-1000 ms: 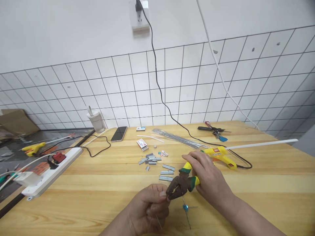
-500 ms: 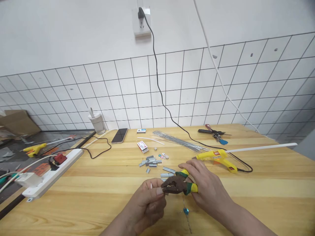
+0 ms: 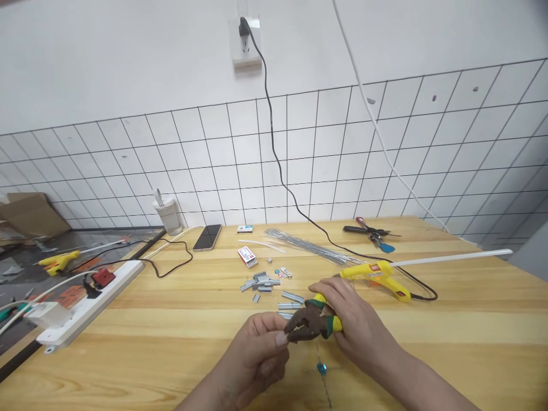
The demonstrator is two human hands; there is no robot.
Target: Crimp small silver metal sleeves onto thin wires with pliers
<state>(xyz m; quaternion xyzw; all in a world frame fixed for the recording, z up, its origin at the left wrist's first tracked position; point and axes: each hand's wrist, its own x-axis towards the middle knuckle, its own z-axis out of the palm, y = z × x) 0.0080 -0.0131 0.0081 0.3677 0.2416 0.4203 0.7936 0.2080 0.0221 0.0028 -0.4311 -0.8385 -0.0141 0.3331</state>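
My right hand is wrapped around the yellow-and-green handles of a pair of rusty brown pliers. Their jaws point left, slightly parted, with the tips right against the fingertips of my left hand. Thumb and index finger of that hand are pinched together; whatever is between them is hidden. On the table below the pliers lies a twisted wire cross with a blue gem at its centre. Strips of staples lie just beyond the pliers, one partly covered by them.
Behind the hands are a staple pile, small gem pieces, a small red-and-white box and thin metal wires. A yellow glue gun lies right. A phone and power strip are left.
The plier jaws have shifted slightly right and their gap looks a little wider. A thin bright sliver at my left fingers no longer shows. The view has shifted slightly.
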